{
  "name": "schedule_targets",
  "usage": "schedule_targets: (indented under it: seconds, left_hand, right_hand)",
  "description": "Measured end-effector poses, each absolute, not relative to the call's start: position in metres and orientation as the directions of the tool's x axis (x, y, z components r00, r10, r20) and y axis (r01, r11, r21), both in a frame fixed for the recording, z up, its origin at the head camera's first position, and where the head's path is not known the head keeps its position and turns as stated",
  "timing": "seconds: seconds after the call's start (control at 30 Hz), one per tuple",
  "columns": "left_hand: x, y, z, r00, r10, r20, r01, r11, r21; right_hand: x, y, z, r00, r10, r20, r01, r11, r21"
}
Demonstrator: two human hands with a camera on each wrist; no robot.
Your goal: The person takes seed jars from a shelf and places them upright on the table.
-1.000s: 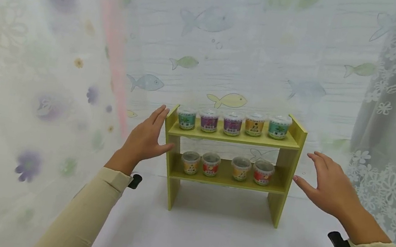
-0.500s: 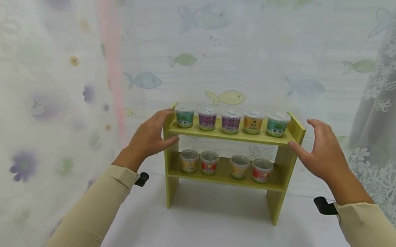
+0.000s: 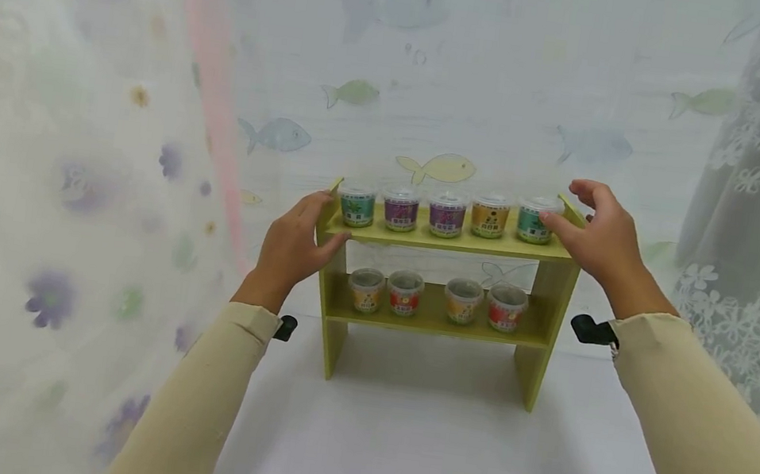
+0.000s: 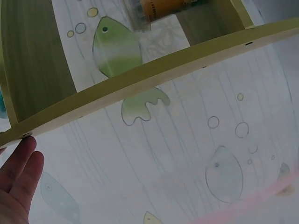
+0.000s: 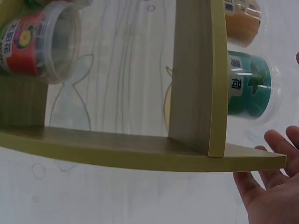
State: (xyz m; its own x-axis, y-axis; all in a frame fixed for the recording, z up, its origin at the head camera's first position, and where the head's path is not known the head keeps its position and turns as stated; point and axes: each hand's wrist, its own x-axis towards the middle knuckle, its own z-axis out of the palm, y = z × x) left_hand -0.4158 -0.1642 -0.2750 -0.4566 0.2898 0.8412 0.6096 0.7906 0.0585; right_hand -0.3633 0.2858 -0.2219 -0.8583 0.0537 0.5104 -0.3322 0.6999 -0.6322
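A small yellow-green two-tier rack (image 3: 551, 304) stands on the white surface. My left hand (image 3: 295, 246) is at its left side panel, thumb by the upper board's front; in the left wrist view two straight fingers (image 4: 28, 170) touch the panel's outer face. My right hand (image 3: 603, 238) reaches over the right panel's top, fingers slightly bent, thumb in front of the end teal-labelled lidded cup (image 3: 533, 223). In the right wrist view, that hand (image 5: 275, 200) spreads around the panel's end, apart from the teal cup (image 5: 250, 86).
Along the upper board stand another teal cup (image 3: 357, 208), two purple cups (image 3: 401, 212) and an orange cup (image 3: 489, 219). Below are orange cups (image 3: 367, 295) and red cups (image 3: 505, 313). A fish-patterned curtain (image 3: 443, 85) hangs behind, a flowered one (image 3: 70, 180) at left.
My right hand has moved left and up, from beside the rack to over its right panel and the teal cup. My left hand has come closer against the left panel.
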Motion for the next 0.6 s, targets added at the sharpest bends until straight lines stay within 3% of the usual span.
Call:
schedule_targets:
  seconds: [0.37,0.6]
  left_hand:
    - [-0.418,-0.157,-0.269,-0.497,0.233,0.836,0.571,0.813,0.113]
    - [-0.414,-0.157,-0.273,-0.475,0.234,0.848,0.570,0.816,0.094]
  right_hand:
    - [-0.379,0.282,-0.211,-0.919,0.074,0.388,-0.232,0.693,-0.683]
    - [-0.378,0.279,-0.217,-0.925,0.086,0.369,-0.196,0.724,-0.661]
